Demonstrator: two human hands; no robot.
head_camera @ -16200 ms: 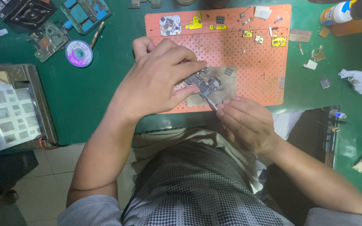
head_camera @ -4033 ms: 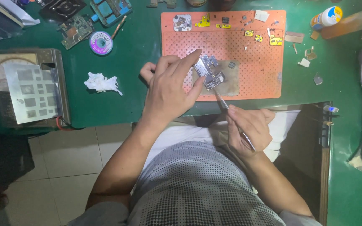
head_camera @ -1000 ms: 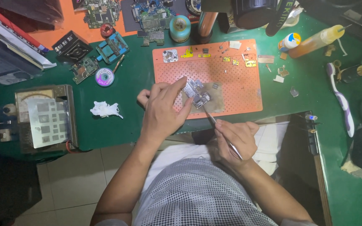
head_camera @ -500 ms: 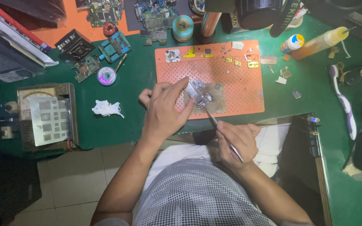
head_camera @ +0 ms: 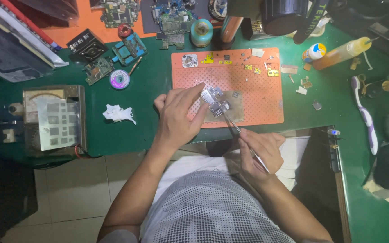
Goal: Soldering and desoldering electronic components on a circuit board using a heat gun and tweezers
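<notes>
Left hand [head_camera: 178, 114] pins a small circuit board [head_camera: 214, 101] (orange mat [head_camera: 257, 85]); right hand [head_camera: 257, 150], at five o'clock, grips tweezers [head_camera: 235, 126].

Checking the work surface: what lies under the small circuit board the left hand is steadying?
Under the circuit board sits a grey-brown patch on the orange perforated mat. The left hand covers the board's near-left edge, hiding what lies beneath there.
</notes>
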